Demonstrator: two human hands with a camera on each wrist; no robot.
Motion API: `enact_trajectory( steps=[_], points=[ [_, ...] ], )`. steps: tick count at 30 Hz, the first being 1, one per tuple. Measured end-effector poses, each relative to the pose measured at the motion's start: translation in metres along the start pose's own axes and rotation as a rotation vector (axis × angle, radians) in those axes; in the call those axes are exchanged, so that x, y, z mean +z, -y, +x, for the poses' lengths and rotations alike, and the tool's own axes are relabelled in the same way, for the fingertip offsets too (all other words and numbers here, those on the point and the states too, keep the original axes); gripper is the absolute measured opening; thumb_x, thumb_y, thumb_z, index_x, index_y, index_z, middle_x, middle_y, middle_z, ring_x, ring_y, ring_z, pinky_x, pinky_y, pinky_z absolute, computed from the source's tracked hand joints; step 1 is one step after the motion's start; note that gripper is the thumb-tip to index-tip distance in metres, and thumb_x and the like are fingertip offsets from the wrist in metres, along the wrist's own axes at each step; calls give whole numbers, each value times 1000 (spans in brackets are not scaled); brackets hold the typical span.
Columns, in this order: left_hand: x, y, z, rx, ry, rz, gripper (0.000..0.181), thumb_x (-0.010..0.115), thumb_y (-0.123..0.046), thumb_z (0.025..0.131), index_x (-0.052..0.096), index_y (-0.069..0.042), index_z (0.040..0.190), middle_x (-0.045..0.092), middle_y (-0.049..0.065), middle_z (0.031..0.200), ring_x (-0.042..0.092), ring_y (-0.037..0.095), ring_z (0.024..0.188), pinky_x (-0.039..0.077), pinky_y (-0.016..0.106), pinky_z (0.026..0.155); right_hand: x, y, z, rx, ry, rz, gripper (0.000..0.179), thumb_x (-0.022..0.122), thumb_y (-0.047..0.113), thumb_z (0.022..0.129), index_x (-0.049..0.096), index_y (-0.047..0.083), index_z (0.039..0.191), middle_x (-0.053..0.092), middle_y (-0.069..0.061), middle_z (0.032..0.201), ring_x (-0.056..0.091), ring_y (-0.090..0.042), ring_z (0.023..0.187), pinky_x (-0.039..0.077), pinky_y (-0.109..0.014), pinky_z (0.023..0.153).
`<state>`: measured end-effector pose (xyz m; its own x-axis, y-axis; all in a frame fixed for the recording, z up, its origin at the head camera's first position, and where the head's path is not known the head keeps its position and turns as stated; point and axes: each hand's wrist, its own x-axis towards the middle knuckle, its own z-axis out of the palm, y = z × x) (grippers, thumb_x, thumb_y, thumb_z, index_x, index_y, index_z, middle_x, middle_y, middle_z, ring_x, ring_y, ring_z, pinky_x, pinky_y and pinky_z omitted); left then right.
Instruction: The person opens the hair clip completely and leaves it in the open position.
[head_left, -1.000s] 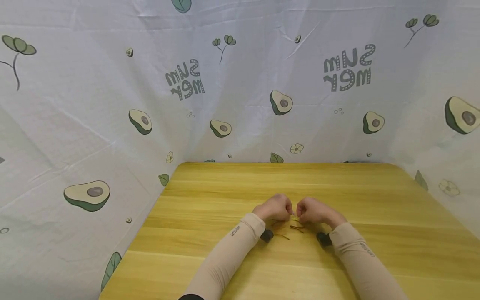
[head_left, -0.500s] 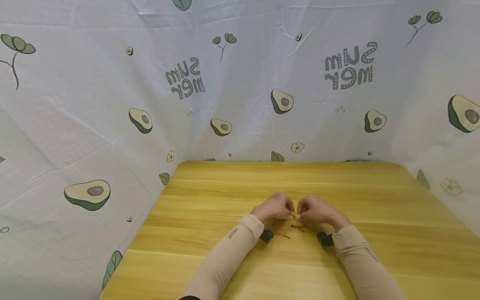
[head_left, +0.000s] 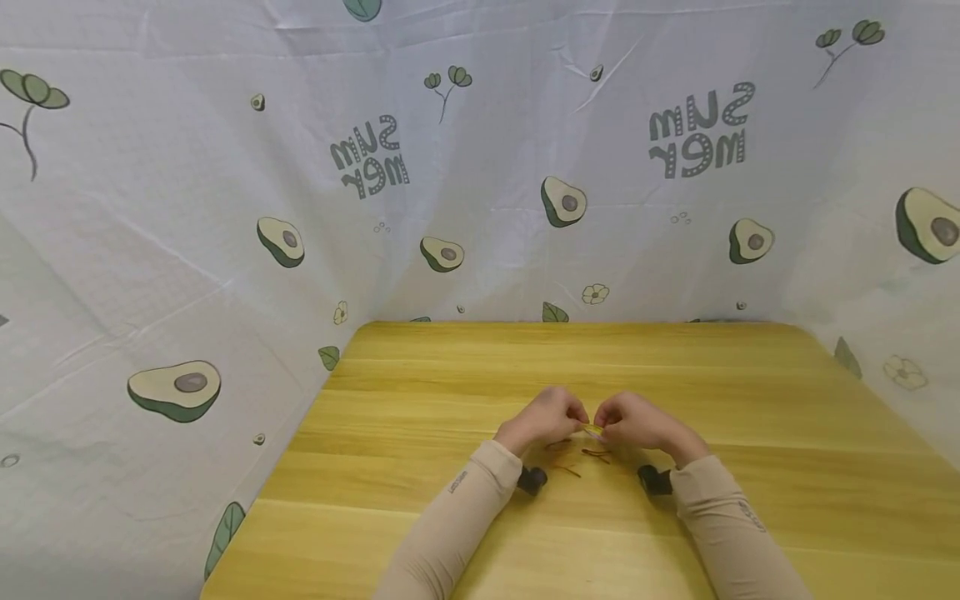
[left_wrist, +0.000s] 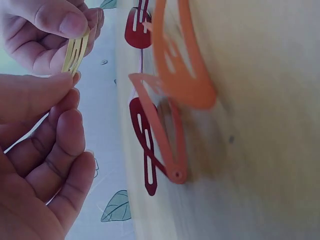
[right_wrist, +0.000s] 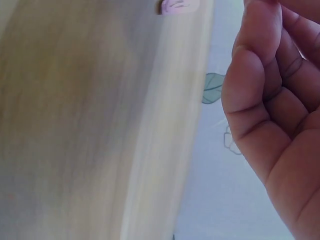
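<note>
Between the fingertips of both hands is a yellow snap hair clip [head_left: 593, 430], its slotted end visible in the left wrist view. My left hand [head_left: 546, 417] pinches one end between thumb and forefinger, the other fingers loosely bent. The opposite end is pinched by my right hand [head_left: 636, 421], whose thumb lies over the clip [left_wrist: 76, 52]. Below the hands on the table, orange hair clips [left_wrist: 200, 90] lie beside dark red hair clips [left_wrist: 137, 32]. One orange-red clip [left_wrist: 181, 150] has its two parts spread. The right wrist view hides the yellow clip.
The wooden table [head_left: 420, 375] has a white patterned cloth [head_left: 480, 167] hanging behind and beside it. A pink clip [right_wrist: 181, 5] lies at the top of the right wrist view. Dark wrist cameras [head_left: 532, 481] sit under both wrists.
The yellow hair clip, barely visible between the hands a second ago, now shows between the fingertips. The fingers have uncurled a little, and the left forearm has shifted slightly left.
</note>
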<state>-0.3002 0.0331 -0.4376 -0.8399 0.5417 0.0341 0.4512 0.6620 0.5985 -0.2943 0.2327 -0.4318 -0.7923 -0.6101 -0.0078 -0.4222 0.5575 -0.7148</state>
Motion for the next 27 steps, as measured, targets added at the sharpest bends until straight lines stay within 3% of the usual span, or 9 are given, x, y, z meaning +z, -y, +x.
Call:
enact_trajectory(
  steps=[9, 18, 27],
  points=[
    [0, -2, -5, -16, -9, -73, 13, 65, -6, 95, 77, -8, 99, 74, -1, 94, 58, 2, 75, 48, 16, 66, -4, 8, -3, -57, 30, -2, 5, 62, -6, 88, 66, -3, 87, 61, -2, 78, 46, -6, 65, 41, -23, 60],
    [-2, 3, -5, 39, 28, -83, 12, 63, -7, 97, 75, -6, 99, 72, 0, 91, 55, 2, 73, 47, 15, 66, -7, 7, -3, -78, 49, -32, 7, 64, -7, 86, 66, -1, 85, 60, 1, 76, 48, -4, 66, 43, -23, 61],
    [-5, 7, -6, 50, 82, -130, 15, 62, -9, 99, 74, -4, 105, 73, 2, 97, 55, 1, 73, 48, 15, 67, -7, 7, -3, -102, 64, -77, 5, 66, -1, 90, 66, 0, 85, 60, 2, 77, 48, -4, 67, 42, -23, 61]
  ],
)
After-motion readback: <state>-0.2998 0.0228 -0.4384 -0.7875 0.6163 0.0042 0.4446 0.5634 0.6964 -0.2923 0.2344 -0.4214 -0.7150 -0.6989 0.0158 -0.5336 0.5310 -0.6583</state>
